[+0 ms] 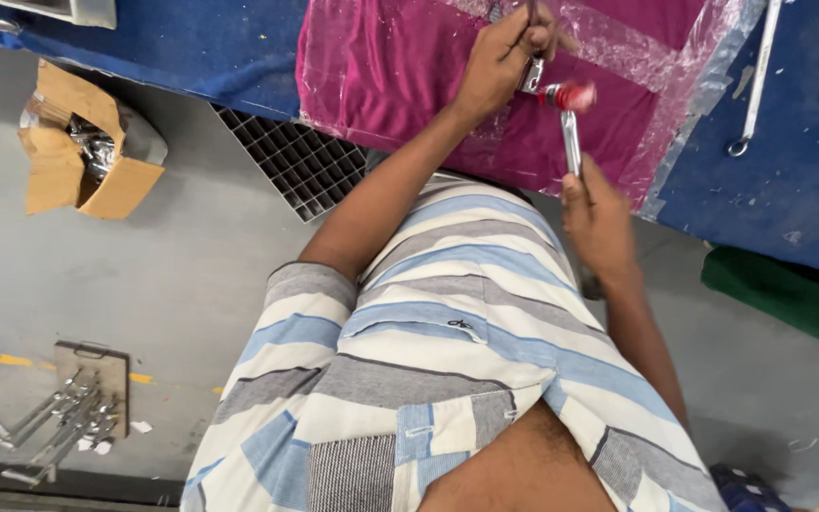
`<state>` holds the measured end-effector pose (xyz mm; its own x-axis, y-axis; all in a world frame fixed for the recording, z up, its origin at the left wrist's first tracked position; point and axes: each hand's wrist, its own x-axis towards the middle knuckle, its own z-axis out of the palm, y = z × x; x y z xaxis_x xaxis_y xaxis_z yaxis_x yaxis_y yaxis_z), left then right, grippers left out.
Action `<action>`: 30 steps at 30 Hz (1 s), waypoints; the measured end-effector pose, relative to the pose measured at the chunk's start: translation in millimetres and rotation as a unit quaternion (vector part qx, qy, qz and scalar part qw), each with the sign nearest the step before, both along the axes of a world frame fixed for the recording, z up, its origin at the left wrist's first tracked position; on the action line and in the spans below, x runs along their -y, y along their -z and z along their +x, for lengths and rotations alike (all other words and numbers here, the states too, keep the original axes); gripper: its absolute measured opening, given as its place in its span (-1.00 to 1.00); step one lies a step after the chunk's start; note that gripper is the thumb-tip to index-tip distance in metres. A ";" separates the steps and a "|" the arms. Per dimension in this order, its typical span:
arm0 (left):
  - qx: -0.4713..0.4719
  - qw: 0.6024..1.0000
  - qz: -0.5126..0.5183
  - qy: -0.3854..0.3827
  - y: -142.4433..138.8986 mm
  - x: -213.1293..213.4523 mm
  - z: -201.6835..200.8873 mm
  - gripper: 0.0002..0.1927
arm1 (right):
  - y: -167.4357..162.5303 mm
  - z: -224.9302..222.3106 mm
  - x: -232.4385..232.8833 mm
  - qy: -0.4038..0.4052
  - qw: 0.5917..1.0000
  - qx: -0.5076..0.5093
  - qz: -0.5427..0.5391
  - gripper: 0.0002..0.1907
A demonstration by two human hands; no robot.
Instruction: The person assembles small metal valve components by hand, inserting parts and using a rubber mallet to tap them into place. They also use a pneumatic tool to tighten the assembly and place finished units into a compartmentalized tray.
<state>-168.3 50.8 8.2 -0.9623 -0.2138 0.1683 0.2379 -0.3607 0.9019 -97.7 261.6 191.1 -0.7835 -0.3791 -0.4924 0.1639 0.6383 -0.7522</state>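
Observation:
My left hand point(502, 59) is closed on a small shiny metal part point(533, 74) and holds it over a magenta cloth point(381, 66) under clear plastic film. My right hand point(599, 223) grips the metal shaft of a tool with a red head point(569, 96). The red head sits right beside the metal part, and I cannot tell whether they touch. Both arms reach out from my striped shirt point(447, 351) toward the blue-covered table point(789, 190).
A long silver spanner point(756, 78) lies on the blue surface to the right. On the grey floor stand an open cardboard box of metal parts point(87, 147), a dark metal grate point(303, 163), a pile of metal rods point(54, 427) and a green mat point(789, 289).

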 end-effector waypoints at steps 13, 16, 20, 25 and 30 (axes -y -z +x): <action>0.006 0.978 -0.202 -0.045 -8.6 -16.5 2.5 -0.66 | 4.5 19.6 -16.2 0.046 0.999 -0.007 -0.024 -0.71; 0.010 0.973 -0.229 -0.032 -11.7 -9.8 0.9 -0.56 | -1.7 26.0 -21.7 0.017 0.993 -0.095 -0.069 -0.65; 0.014 0.976 -0.214 -0.044 -12.7 -2.9 2.9 -0.70 | 22.8 21.4 -15.6 0.037 0.985 -0.161 -0.043 -0.75; 0.055 0.974 -0.218 -0.030 -14.5 -1.3 13.4 -0.79 | 47.7 1.4 -20.5 0.073 0.995 -0.054 -0.032 -0.65; 0.035 0.968 -0.241 -0.055 -21.6 -0.4 11.0 -0.81 | 51.4 -41.4 -0.4 0.019 0.906 -0.390 0.166 -0.64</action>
<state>-157.3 51.2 29.8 -0.9509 -0.2279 0.2094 0.1835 0.1299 0.9744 -139.1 262.0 139.7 -0.9516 -0.2767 0.1339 -0.3074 0.8558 -0.4161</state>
